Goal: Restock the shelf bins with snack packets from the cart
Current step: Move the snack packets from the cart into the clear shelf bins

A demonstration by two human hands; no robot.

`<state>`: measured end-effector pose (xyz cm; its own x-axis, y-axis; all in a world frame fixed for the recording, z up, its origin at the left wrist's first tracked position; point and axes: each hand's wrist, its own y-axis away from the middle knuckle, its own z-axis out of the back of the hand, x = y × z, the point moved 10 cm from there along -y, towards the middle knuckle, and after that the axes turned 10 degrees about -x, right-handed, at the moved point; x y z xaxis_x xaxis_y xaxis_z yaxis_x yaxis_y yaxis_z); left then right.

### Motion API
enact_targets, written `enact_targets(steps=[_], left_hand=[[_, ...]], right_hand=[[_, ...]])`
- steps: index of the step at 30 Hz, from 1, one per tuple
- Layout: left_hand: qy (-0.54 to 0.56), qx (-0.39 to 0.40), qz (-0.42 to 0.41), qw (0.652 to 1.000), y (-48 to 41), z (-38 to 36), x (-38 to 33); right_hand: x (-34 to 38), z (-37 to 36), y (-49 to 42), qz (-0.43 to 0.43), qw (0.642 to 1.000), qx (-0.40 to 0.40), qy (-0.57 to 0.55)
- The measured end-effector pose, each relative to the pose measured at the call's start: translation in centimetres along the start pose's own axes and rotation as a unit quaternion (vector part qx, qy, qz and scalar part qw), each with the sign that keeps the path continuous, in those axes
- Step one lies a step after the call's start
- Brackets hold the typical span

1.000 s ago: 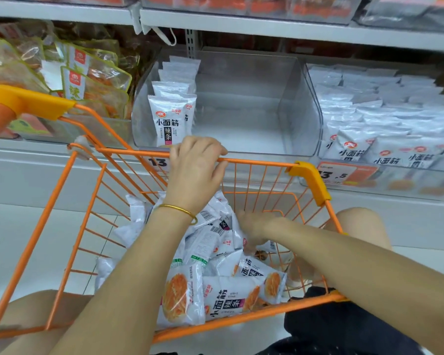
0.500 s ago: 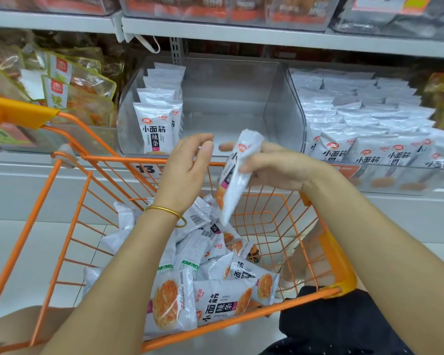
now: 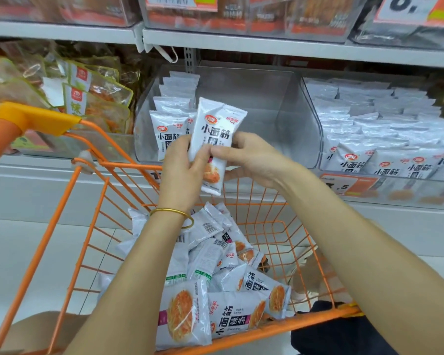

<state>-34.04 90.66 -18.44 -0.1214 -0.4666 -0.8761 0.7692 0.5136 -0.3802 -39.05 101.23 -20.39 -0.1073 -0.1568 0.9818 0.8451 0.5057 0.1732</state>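
A white snack packet (image 3: 217,129) stands upright between both hands, above the far rim of the orange wire cart (image 3: 69,226). My left hand (image 3: 182,172), with a gold bangle on the wrist, grips its lower left edge. My right hand (image 3: 251,157) pinches its right edge. Behind it sits a clear shelf bin (image 3: 272,108), with one row of like packets (image 3: 168,131) along its left side and bare floor on the right. Several more packets (image 3: 215,275) lie piled in the cart.
A full bin of the same white packets (image 3: 379,139) stands to the right. Green-edged snack bags (image 3: 92,103) fill the shelf on the left. An upper shelf (image 3: 267,44) overhangs the bins. My knees and dark shorts (image 3: 344,334) are beside the cart.
My right hand lifted a packet out of the cart. My left hand left the cart rim and took hold of it too. The packet now stands upright, higher and nearer the bin.
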Motion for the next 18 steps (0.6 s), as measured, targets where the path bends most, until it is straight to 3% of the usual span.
enact_targets(steps=[3,8,13,16,18], left_hand=[[-0.021,-0.031,-0.009,0.999,-0.7,0.9,0.8],[-0.274,-0.102,-0.087,0.952,-0.6,2.9,0.8],[-0.392,-0.06,-0.072,0.915,-0.2,2.1,2.5],[-0.413,-0.073,-0.088,0.903,-0.2,2.1,2.6],[-0.422,-0.077,-0.096,0.898,-0.1,2.0,2.5]], right_hand=[[1.2,0.1,-1.3,0.009,0.999,-0.018,0.043],[4.4,1.2,-4.8,0.063,0.988,-0.138,-0.002],[2.1,-2.1,-7.5,0.039,0.976,-0.128,0.171],[1.0,-2.8,-8.6,0.054,0.934,-0.157,0.316],[0.5,-3.0,-8.9,0.055,0.92,-0.172,0.349]])
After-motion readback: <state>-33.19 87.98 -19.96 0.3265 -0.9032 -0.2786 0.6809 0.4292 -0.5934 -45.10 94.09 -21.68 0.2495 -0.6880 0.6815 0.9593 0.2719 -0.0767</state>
